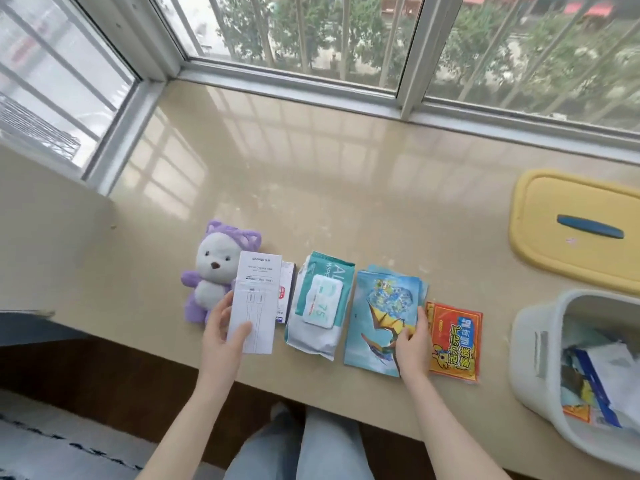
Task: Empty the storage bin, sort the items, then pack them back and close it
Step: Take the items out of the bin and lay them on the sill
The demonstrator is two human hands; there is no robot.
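A row of items lies on the beige sill (311, 188). From left: a purple and white plush toy (211, 271), a white cable box (254, 303) that my left hand (221, 336) grips by its lower end, a small white box (286, 292) partly under it, a teal wipes pack (318, 303), a stack of blue picture packets (377, 313) and a red-orange sachet (457, 341). My right hand (412, 344) pinches the right edge of the blue packets. The white storage bin (533, 351) stands at the right with several items inside.
The bin's yellow lid (571, 199) with a blue handle lies flat behind the bin. Windows (311, 36) bound the sill at the back and left. My knees in jeans (304, 448) are below the sill's front edge.
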